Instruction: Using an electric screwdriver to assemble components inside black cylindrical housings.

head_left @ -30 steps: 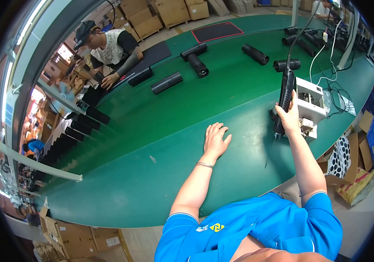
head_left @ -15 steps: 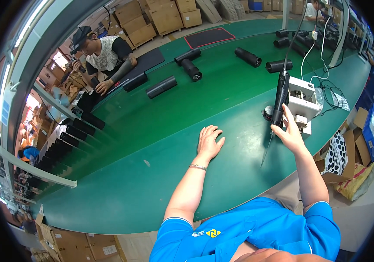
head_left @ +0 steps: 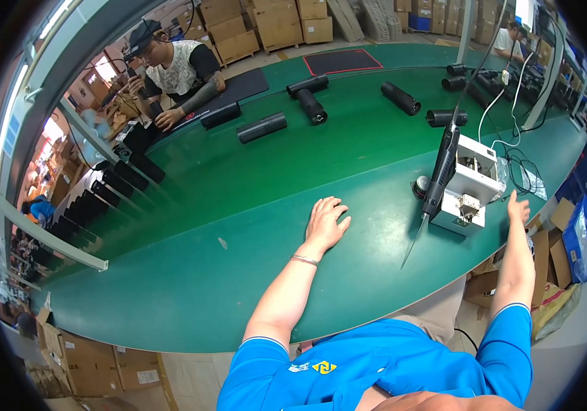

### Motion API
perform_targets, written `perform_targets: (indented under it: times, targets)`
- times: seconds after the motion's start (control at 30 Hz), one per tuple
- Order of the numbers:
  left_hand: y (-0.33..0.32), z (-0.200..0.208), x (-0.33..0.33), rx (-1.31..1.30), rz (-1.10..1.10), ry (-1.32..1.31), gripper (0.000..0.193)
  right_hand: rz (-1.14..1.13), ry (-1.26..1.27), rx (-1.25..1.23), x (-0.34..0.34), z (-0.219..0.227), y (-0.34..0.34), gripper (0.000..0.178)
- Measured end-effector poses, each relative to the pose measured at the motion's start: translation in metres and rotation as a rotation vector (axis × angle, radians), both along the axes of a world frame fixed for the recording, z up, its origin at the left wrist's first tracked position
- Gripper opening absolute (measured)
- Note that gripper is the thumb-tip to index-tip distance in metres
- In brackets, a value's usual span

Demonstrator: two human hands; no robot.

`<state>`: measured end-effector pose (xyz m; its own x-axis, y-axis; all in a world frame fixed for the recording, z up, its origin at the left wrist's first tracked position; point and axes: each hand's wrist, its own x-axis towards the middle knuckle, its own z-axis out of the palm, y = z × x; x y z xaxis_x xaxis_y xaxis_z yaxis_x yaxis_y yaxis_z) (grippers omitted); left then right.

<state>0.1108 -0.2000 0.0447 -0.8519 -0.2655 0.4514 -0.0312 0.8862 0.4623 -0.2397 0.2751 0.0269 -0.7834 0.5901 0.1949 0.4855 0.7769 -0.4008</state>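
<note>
Flat on the green table rests my left hand, its fingers stretched out and holding nothing. My right hand is off to the right by the table's edge, fingers apart, with nothing visible in it. Between them an electric screwdriver with a long thin bit hangs from a cord, bit pointing down, touched by neither hand. Right behind it stands a white screw feeder box with an open front. A small round dark item sits beside the screwdriver, partly hidden by it.
Several black cylinders lie on the green belt, and more line the left side. A person works across the table. Cables and a plastic bag lie right of the feeder. Cardboard boxes stand beyond the right edge.
My right hand has let go of the electric screwdriver and moved right, past the feeder. The screwdriver now hangs free. My left hand stays on the table; the view has shifted slightly.
</note>
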Motion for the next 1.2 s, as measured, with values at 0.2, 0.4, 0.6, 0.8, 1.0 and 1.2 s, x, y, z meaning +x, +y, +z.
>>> perform_targets:
  times: [0.2, 0.4, 0.6, 0.8, 1.0, 1.2]
  targets:
    - [-0.005, 0.004, 0.013, -0.001, 0.025, -0.060, 0.023, 0.171, -0.195, 0.321, 0.060, -0.028, -0.053, 0.073]
    - [-0.005, 0.006, 0.006, 0.051, -0.007, -0.040, 0.029, 0.184, -0.245, 0.308, 0.066, -0.010, -0.057, 0.069]
    - [0.040, 0.027, 0.002, 0.171, -0.266, 0.328, 0.039, 0.175, -0.233, 0.306, 0.066, -0.010, -0.052, 0.067]
    - [0.215, 0.050, -0.019, 0.442, -1.146, 0.274, 0.067, 0.194, -0.196, 0.327, 0.066, -0.018, -0.052, 0.065]
    - [0.297, 0.053, -0.021, 0.639, -1.283, 0.201, 0.064, 0.246, 0.037, 0.447, 0.061, -0.019, -0.054, 0.057]
    - [0.296, 0.077, -0.051, 0.545, -1.344, 0.036, 0.060, 0.269, -0.001, 0.346, 0.058, -0.026, -0.047, 0.062]
